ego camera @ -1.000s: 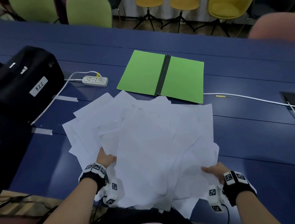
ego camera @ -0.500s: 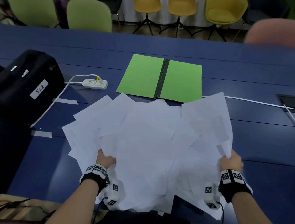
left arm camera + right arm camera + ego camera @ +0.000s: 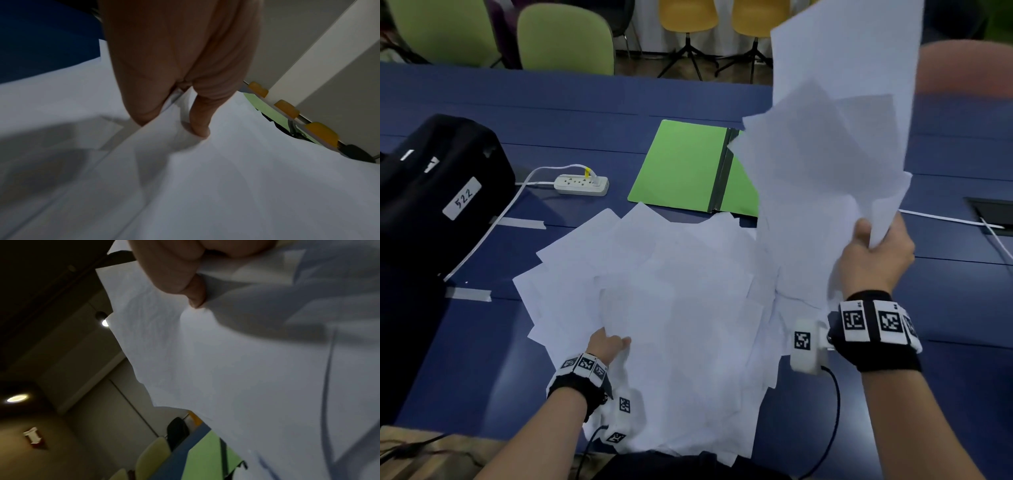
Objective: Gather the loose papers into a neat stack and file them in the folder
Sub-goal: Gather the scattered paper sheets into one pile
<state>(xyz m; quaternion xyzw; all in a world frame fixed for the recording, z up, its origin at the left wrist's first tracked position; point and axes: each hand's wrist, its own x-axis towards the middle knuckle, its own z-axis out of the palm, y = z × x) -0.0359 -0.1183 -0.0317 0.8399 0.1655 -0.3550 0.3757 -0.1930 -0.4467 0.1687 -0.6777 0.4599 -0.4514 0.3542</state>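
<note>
Loose white papers (image 3: 671,301) lie fanned in a wide heap on the blue table (image 3: 482,342). My right hand (image 3: 873,253) grips several sheets (image 3: 835,137) by their near edge and holds them raised upright above the table's right side; the right wrist view shows the thumb (image 3: 185,282) clamped on these sheets (image 3: 246,369). My left hand (image 3: 607,344) pinches the near left part of the heap, thumb (image 3: 200,120) on top and fingers under the papers (image 3: 226,178). The green folder (image 3: 681,164) lies open behind the heap, its right half hidden by the raised sheets.
A black bag (image 3: 438,192) with a "522" label sits at the left. A white power strip (image 3: 582,185) and its cable lie beside the folder; another white cable (image 3: 945,219) runs to the right. Green and yellow chairs (image 3: 565,37) stand beyond the table.
My right hand has risen and lifted the right-hand sheets from lying flat to upright, covering part of the folder. The left hand has stayed on the near left of the heap.
</note>
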